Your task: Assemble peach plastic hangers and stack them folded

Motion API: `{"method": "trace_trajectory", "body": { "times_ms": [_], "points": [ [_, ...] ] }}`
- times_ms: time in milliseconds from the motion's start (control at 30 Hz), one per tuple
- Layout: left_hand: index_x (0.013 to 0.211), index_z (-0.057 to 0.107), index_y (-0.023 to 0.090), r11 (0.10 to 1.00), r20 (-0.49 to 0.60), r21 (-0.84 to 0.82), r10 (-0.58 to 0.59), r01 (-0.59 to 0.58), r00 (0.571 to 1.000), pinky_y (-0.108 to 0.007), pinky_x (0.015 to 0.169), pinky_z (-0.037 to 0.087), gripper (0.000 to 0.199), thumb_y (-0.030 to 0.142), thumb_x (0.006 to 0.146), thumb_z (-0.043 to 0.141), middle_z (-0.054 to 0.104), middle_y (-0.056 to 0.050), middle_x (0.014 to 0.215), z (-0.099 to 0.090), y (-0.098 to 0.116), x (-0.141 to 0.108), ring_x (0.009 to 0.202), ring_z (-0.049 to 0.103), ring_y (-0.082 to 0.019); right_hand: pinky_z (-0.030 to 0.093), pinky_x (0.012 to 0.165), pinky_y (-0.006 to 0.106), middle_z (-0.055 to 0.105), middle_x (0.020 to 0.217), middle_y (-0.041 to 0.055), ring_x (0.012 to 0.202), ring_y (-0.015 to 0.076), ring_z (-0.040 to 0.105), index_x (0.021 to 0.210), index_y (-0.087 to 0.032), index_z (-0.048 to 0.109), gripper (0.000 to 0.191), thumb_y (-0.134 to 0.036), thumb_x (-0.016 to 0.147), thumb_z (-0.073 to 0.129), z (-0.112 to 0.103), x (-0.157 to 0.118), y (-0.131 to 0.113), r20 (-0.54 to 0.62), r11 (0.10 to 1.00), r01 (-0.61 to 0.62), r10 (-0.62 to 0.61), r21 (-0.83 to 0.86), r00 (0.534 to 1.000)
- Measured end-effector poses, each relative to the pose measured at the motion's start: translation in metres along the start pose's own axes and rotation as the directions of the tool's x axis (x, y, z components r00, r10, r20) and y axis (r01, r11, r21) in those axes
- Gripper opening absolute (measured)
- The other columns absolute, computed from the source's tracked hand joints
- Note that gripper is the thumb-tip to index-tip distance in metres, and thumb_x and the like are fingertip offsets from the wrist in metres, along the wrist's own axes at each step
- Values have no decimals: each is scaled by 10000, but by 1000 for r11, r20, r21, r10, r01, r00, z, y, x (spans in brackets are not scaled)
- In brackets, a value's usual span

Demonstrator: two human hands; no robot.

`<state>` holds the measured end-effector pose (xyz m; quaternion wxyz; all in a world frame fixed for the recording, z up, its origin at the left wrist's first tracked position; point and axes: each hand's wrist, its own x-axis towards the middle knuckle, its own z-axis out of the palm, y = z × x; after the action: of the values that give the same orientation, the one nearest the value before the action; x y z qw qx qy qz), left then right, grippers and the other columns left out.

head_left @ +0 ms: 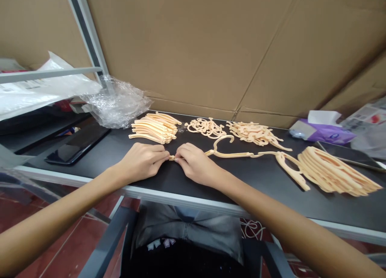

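Observation:
A partly assembled cream plastic clothes hanger (232,154) lies stretched across the black table, its hook pointing away from me. My right hand (196,163) pinches its left arm near the end. My left hand (146,161) is closed on a small piece of the same plastic right beside my right fingertips. Only a short bit shows between the two hands; my fingers hide the joint. At the hanger's right end a slim curved piece (263,153) reaches a wider slotted end piece (291,171), which lies against a stack of similar pieces (334,171).
Behind my hands lie a pile of straight arms (155,128), a heap of hooks (205,127) and a heap of small curved pieces (255,133). A black phone (78,143) and crumpled clear plastic (119,103) are left; a purple tissue pack (324,131) is right.

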<state>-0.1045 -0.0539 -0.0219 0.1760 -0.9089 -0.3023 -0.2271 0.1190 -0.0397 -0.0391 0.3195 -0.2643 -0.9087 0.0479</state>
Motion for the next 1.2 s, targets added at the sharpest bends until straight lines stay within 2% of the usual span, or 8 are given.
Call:
{"method": "trace_trajectory", "body": {
  "times_ms": [100,200,367,567,800,933,1000,1200],
  "points": [
    [836,740,172,994,-16,-78,-72,71,997,-264,571,372,272,229,978,515,681,-17,742,-2,-3,-5,642,611,-130,504,779,353,623,862,86,840,204,557,835,-176,578,160,-88,939,494,-1,-1,0,-16,1000,-7,7,15,1000],
    [850,737,171,963,1,-233,-141,137,990,-242,624,410,241,242,974,543,687,-18,764,-4,-7,-10,664,611,-119,504,784,355,621,868,83,846,202,557,834,-181,575,165,-87,942,492,-2,-1,1,-26,999,-8,9,35,1000],
    [879,735,172,895,96,-415,-133,161,986,-217,651,423,224,243,973,544,676,-16,768,-5,-11,-6,683,607,-114,508,785,349,622,874,88,848,201,560,830,-173,578,169,-92,947,488,-1,-1,2,-25,998,26,-25,60,999],
    [812,720,172,882,149,-440,-115,170,982,-214,610,401,251,247,965,536,653,-3,716,-7,-13,5,638,579,-105,514,823,361,641,902,103,881,211,575,856,-160,611,166,-109,957,489,-1,0,0,-12,998,27,-26,52,1000],
    [835,722,163,881,116,-441,-133,171,984,-217,624,412,248,245,972,532,654,-12,729,-7,-12,2,657,581,-109,525,824,367,672,901,95,876,209,610,884,-165,665,162,-128,952,522,-2,-1,-2,-36,999,3,-2,41,999],
    [851,728,161,884,100,-437,-135,166,986,-213,621,410,235,246,972,545,658,-11,727,-5,-12,0,653,582,-105,535,827,355,705,944,110,891,212,630,1003,-136,697,161,-132,950,545,1,-2,0,-84,998,50,-47,35,995],
    [870,730,161,881,96,-442,-140,168,985,-211,634,417,224,244,973,548,671,-13,746,-4,-13,0,666,593,-105,538,821,343,712,936,113,885,210,634,996,-128,718,184,-145,960,539,2,-3,2,-95,997,82,-81,7,992],
    [873,731,157,880,94,-442,-145,172,985,-215,642,426,225,238,968,543,674,-21,754,-4,-12,0,670,600,-112,516,813,360,733,901,119,870,225,640,938,-121,726,256,-125,979,473,-1,-3,-2,9,979,101,-101,-178,995]
  ]
}}
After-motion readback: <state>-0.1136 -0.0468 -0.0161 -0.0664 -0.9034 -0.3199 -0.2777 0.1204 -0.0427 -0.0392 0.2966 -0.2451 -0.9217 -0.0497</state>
